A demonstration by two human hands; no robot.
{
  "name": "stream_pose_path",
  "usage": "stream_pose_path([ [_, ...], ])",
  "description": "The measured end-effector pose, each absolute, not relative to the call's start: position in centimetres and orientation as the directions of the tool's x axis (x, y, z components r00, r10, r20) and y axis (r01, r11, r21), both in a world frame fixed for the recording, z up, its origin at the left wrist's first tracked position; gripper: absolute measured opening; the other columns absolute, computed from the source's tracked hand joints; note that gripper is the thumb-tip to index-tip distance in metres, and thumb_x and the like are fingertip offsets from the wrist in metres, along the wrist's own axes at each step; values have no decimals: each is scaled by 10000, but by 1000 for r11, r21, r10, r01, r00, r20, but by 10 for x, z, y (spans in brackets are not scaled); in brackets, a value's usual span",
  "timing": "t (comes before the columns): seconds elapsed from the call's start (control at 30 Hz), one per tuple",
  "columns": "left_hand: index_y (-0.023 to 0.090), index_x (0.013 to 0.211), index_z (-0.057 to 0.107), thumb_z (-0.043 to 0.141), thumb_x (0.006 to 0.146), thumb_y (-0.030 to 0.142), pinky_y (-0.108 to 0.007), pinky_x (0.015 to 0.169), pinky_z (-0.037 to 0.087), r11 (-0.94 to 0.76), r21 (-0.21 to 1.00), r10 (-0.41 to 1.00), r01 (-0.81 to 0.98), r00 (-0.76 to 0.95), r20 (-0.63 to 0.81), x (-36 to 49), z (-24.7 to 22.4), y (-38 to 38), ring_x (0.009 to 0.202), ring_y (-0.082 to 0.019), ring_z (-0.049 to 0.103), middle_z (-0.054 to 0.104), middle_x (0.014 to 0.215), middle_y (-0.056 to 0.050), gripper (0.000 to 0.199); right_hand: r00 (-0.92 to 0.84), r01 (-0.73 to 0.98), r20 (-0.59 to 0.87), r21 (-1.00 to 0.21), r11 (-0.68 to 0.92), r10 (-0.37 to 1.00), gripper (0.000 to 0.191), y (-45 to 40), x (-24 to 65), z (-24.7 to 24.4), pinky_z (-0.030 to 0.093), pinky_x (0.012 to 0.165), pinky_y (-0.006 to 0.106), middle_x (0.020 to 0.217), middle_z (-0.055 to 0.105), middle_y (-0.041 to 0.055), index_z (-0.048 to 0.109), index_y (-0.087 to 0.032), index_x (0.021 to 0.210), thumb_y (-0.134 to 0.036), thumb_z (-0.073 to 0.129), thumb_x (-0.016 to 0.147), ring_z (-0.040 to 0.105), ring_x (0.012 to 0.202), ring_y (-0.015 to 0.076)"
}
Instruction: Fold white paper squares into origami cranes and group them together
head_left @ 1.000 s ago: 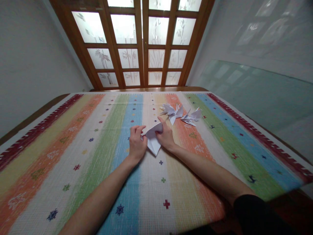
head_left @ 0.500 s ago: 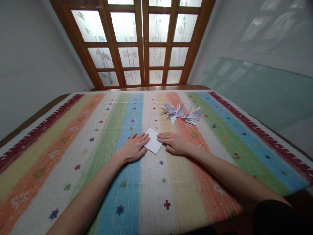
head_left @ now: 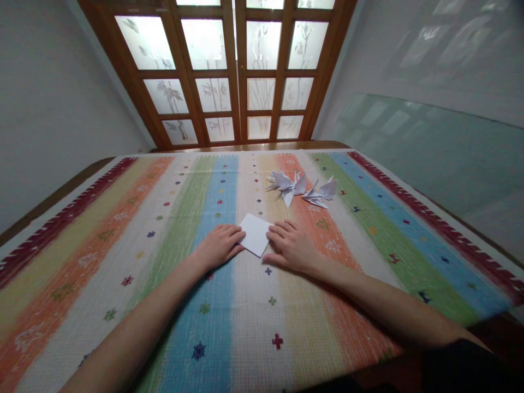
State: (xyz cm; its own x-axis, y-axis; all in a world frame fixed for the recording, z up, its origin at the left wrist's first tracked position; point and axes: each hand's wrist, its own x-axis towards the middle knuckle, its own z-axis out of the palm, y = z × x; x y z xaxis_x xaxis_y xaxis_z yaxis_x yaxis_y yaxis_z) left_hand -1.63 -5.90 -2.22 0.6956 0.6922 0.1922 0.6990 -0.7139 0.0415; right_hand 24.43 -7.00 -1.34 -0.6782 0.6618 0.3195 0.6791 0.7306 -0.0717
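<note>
A small white square of folded paper (head_left: 255, 233) lies on the tablecloth in front of me, one corner toward me. My left hand (head_left: 220, 244) is at its left corner, with bent fingers over the edge and the thumb close below, gripping that corner. At the right side, my right hand (head_left: 291, 245) rests its fingertips along the paper's edge. The right thumb is apart from the fingers, near the paper's lower corner. Just beyond the paper sit folded white paper cranes (head_left: 320, 192), bunched close together.
A striped, patterned tablecloth (head_left: 172, 202) covers the table. Behind the far table edge stand wooden doors (head_left: 239, 82) with frosted panes. A pale glass panel (head_left: 426, 147) leans along the right wall.
Both hands have shifted from lying flat over the paper to its outer edges, uncovering more of it. My right thumb has moved toward the lower corner. The view has shifted slightly.
</note>
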Motion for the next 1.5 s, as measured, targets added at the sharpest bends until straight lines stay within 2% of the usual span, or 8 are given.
stream_pose_path([
  [0.1,163,1014,612,469,969,333,-366,824,470,-732,-49,658,679,724,207,-7,-22,-56,939,-231,622,685,1018,-101,227,-708,648,329,-49,760,624,436,-73,229,-11,401,961,452,1097,684,148,656,-144,992,-556,598,863,595,1051,295],
  [0.3,157,820,613,406,981,232,-317,661,426,-731,-126,626,670,733,264,-1,-21,-62,699,-183,588,671,758,-59,273,-762,582,342,-8,813,549,176,-57,232,-27,455,843,373,958,734,79,683,-164,878,-186,520,941,657,872,210],
  [0.47,164,967,616,456,953,449,-345,766,462,-808,-11,558,589,772,303,-6,-19,-68,883,-218,629,697,938,-87,328,-766,461,440,-129,878,468,187,-41,253,-43,503,865,367,1037,742,80,700,-176,939,-180,513,946,681,957,206],
  [0.7,151,1006,621,424,913,183,-365,837,499,-840,75,529,537,781,332,-8,-25,-64,941,-218,658,710,995,-105,220,-728,460,417,-291,839,544,185,-39,260,-45,531,876,370,1073,729,92,685,-195,936,-176,500,946,680,1014,206],
  [0.93,177,885,680,492,920,274,-320,773,500,-653,464,754,598,566,332,-5,-21,-58,822,-179,650,719,859,-60,214,-735,462,388,-313,830,556,137,-48,260,-38,499,905,401,1096,704,118,656,-172,924,-281,575,914,645,1057,243],
  [1.07,185,811,694,552,894,286,-308,752,476,-525,552,847,648,464,260,-3,-20,-50,777,-170,630,709,800,-43,194,-674,577,355,-295,762,648,202,-53,249,-31,482,852,375,990,701,117,647,-161,863,-353,600,903,640,948,233],
  [1.27,169,747,663,551,900,313,-308,727,443,-349,464,936,814,284,206,11,-24,-40,736,-180,593,681,747,-45,238,-546,770,280,-205,605,790,249,-54,228,-22,418,804,333,905,651,103,649,-148,816,-294,507,958,570,880,211],
  [1.5,179,815,627,511,936,342,-325,771,429,-311,190,943,931,276,187,21,-26,-45,841,-209,584,669,831,-72,233,-443,853,211,-198,482,871,191,-55,223,-19,354,801,343,927,630,91,645,-157,833,-296,553,928,539,908,222],
])
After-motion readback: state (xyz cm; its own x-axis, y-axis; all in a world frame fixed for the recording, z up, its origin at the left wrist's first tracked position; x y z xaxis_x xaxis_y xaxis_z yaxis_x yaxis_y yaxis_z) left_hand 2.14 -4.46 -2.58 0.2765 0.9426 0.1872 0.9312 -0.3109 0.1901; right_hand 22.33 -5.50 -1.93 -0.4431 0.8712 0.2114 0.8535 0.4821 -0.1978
